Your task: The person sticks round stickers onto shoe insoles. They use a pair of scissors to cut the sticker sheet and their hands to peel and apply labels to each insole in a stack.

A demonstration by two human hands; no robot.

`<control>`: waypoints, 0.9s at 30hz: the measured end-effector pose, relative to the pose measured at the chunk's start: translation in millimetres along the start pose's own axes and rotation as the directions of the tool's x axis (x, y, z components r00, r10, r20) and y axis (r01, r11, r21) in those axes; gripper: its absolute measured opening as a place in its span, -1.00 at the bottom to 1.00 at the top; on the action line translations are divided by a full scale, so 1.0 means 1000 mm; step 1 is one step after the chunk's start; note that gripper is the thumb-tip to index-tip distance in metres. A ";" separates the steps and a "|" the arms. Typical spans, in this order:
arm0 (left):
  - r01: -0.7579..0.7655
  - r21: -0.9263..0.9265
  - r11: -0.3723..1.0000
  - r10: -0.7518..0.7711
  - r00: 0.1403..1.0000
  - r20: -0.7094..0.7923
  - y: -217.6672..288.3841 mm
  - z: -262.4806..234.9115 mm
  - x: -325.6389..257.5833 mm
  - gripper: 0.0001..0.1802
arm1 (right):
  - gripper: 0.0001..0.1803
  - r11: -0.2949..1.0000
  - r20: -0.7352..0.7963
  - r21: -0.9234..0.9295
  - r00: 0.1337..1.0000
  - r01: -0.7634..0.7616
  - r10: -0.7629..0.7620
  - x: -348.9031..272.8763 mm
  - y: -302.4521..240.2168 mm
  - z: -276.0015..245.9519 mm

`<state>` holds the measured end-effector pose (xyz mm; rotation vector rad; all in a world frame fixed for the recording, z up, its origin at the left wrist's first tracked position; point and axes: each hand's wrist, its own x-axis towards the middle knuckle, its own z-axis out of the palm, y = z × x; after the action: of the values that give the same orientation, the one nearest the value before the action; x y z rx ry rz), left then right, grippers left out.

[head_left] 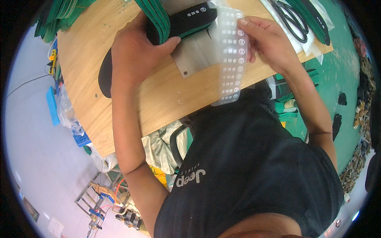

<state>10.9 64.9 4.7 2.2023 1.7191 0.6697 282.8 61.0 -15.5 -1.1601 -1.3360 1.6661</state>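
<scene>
My left hand [137,53] is closed round a bundle of green-edged insoles [158,20], its thumb along their lower end. Beside it, a stack of black insoles with green edges [194,18] lies over a shiny metal plate [196,55]; the top one carries a white printed mark. Between the thumb and fingers of my right hand [268,41] is a translucent strip of white transfer labels [230,59]. That strip hangs across the plate's right side and past the table's near edge. Another black insole [105,75] shows partly from behind my left wrist.
The wooden table [166,105] has its near edge close to my body. More green insoles [63,18] are heaped at its far left corner. Black-handled scissors [291,20] lie on white plastic at the right, next to more insoles [311,20]. A blue crate [82,139] stands below left.
</scene>
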 end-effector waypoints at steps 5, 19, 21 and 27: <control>-0.007 -0.063 0.998 0.007 1.000 -0.001 0.000 -0.003 -0.001 -0.61 | -0.67 0.990 0.045 0.141 0.999 -0.019 0.012 0.011 -0.002 -0.008; -0.037 -0.795 0.605 -0.379 0.865 -0.329 -0.025 -0.012 -0.004 -0.65 | -0.69 0.977 0.029 0.090 0.981 -0.195 0.193 0.023 -0.007 0.010; -0.046 -0.790 0.611 -0.364 0.870 -0.332 -0.031 -0.011 -0.005 -0.64 | -0.67 0.984 0.036 0.008 0.983 -0.180 0.180 0.026 -0.009 0.021; -0.071 -0.767 0.638 -0.320 0.881 -0.348 -0.029 -0.010 -0.005 -0.63 | -0.66 0.943 0.058 -0.255 0.971 -0.212 0.234 0.028 -0.012 0.028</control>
<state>-19.5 67.4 -1.2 1.3495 1.3360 1.6298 246.4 79.8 -7.8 -1.4438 -1.5491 1.7625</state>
